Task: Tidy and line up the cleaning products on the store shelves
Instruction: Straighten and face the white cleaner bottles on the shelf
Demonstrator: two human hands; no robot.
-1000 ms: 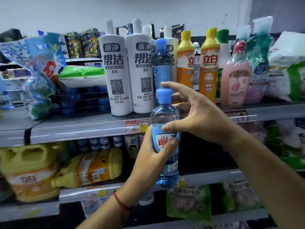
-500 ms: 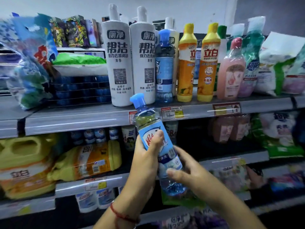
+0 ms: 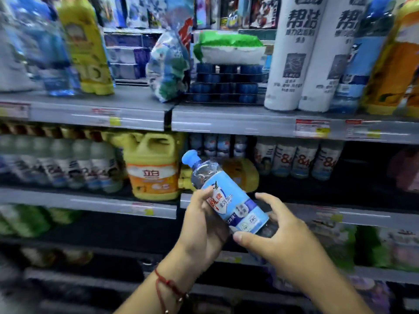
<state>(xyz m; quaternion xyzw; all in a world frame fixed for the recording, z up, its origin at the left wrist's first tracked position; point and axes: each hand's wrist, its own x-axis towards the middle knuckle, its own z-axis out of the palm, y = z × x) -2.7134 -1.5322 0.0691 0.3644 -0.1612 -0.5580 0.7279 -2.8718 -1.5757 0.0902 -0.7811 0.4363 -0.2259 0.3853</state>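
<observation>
Bottle [image 3: 229, 200] lies tilted in front of the middle shelf, blue cap up and to the left, with the left hand [image 3: 201, 225] wrapped around its label and the right hand [image 3: 276, 234] cupping its base, fingers curled.

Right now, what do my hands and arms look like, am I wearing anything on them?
Both forearms are bare, with no sleeves or gloves in view. The left hand has a thin red string bracelet around its wrist, apparently with small beads. The right hand shows no jewellery.

Clear bottle [image 3: 229, 200] with blue cap and blue label, tilted cap-up to the left, held off the shelves.
</observation>
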